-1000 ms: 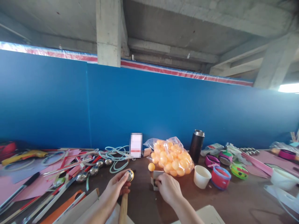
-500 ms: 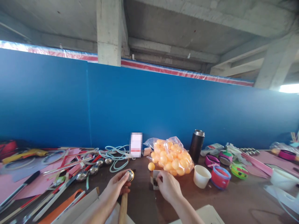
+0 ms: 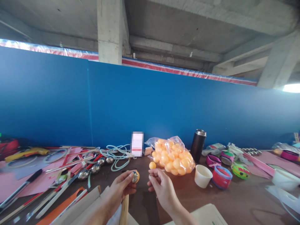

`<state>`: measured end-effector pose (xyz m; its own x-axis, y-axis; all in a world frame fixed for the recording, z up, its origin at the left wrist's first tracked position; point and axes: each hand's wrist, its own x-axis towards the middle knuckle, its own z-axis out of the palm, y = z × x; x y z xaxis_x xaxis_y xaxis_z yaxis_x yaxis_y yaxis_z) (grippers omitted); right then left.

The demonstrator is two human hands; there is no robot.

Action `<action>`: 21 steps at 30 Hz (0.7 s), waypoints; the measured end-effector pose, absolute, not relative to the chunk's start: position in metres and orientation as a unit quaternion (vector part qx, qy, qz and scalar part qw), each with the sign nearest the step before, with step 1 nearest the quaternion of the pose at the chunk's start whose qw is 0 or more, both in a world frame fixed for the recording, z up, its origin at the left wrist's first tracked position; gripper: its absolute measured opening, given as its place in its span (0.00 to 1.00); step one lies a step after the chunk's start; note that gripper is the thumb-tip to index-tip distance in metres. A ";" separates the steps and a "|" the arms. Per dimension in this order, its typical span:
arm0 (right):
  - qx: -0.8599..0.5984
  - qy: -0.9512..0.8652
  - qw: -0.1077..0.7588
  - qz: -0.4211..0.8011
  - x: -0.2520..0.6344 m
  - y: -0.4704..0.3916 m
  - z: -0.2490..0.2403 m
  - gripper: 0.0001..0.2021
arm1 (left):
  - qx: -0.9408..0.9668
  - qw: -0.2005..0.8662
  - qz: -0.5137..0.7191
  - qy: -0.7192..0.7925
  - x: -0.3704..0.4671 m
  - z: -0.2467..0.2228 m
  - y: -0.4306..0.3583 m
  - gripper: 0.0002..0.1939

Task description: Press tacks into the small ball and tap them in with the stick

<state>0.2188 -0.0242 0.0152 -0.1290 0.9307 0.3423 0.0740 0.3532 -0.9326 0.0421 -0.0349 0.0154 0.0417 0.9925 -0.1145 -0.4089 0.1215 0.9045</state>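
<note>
My left hand (image 3: 123,185) is closed with thumb and fingers pinching a shiny silver bell (image 3: 134,177). A rounded orange edge, like that of a ping-pong ball, shows beside the bell. My right hand (image 3: 161,186) is just right of it, thumb and fingertips pressed together; whatever they pinch, if anything, is too small to make out. Behind the right hand lie a loose orange ping-pong ball (image 3: 152,165) and a clear bag of orange ping-pong balls (image 3: 172,157). A bundle of wooden sticks (image 3: 124,210) is below my left hand.
On the brown table (image 3: 182,195) stand a black bottle (image 3: 198,146) and a white paper cup (image 3: 203,176). Colourful wristbands (image 3: 222,177) lie to the right. Leftward are more silver bells (image 3: 95,168), a pale cord (image 3: 117,156) and a black pen (image 3: 21,189). A blue partition (image 3: 150,100) rises behind.
My right hand has come up and left from a small box, nearer to my left hand. My left hand has shifted slightly right, still holding the silver bell. The small box is no longer visible.
</note>
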 end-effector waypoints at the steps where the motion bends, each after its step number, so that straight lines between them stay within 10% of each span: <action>1: -0.395 -0.639 0.521 0.405 0.218 -0.026 0.016 0.14 | 0.360 0.633 0.553 0.405 0.042 0.015 -0.036 0.21; 21: -0.364 -0.605 0.474 0.526 0.211 -0.038 0.027 0.07 | 0.398 0.679 0.492 0.372 0.045 0.023 -0.042 0.21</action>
